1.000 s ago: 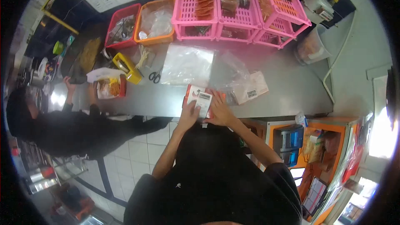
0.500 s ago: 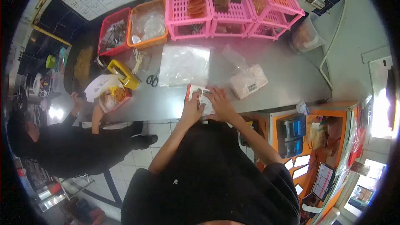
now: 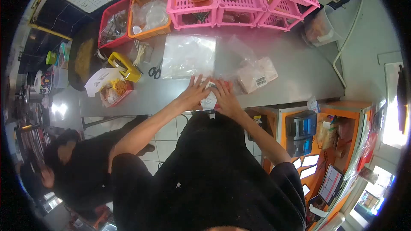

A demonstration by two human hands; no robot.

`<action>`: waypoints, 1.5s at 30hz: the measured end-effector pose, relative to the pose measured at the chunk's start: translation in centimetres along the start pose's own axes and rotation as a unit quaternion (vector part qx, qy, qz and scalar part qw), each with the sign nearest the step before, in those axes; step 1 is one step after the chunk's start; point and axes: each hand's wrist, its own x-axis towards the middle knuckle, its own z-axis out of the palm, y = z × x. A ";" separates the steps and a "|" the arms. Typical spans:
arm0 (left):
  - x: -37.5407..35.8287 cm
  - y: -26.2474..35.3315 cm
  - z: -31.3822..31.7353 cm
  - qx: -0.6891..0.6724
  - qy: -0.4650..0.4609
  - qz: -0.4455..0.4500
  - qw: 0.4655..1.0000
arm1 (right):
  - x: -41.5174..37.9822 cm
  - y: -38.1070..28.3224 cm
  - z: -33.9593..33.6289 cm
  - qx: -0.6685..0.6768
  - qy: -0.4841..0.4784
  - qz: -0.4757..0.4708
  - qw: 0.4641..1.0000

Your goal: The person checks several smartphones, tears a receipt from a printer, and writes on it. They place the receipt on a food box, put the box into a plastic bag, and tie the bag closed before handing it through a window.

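At the front edge of the steel table, a small red and white box (image 3: pixel 209 102) with a white label lies between my hands. My left hand (image 3: pixel 193 95) rests on its left side, fingers spread and pointing up. On its right side lies my right hand (image 3: pixel 226 99), fingers also spread over the top. Part of the box is hidden under both hands. Just beyond them is a stack of clear plastic bags (image 3: pixel 189 56). To the right of my right hand sits a white package (image 3: pixel 257 75) with a printed label.
Black scissors (image 3: pixel 155 72), a yellow tape dispenser (image 3: pixel 124 66) and an open food box (image 3: pixel 115 90) are at the left. Pink baskets (image 3: pixel 239 5), an orange basket (image 3: pixel 150 10) and a red basket (image 3: pixel 115 22) line the back. A co-worker (image 3: pixel 81 167) is at lower left.
My left hand has moved up over the box, and its forearm now slants more from the left. The co-worker has moved away from the table. The whole view has shifted slightly.
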 end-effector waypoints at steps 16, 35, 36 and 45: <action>-1.2 -0.6 0.5 0.056 0.025 0.044 0.997 | 0.1 -0.4 0.4 -0.012 0.009 -0.058 0.998; -2.2 -1.7 1.3 -0.018 0.065 0.068 0.995 | -0.1 -0.9 0.1 0.060 0.024 -0.046 0.997; -2.2 -2.0 1.1 -0.014 0.064 0.072 0.995 | -0.1 -0.9 0.0 0.059 0.028 -0.043 0.997; -1.8 -1.5 0.5 -0.101 0.060 0.069 0.991 | 0.2 0.2 -0.5 0.024 0.033 -0.049 0.998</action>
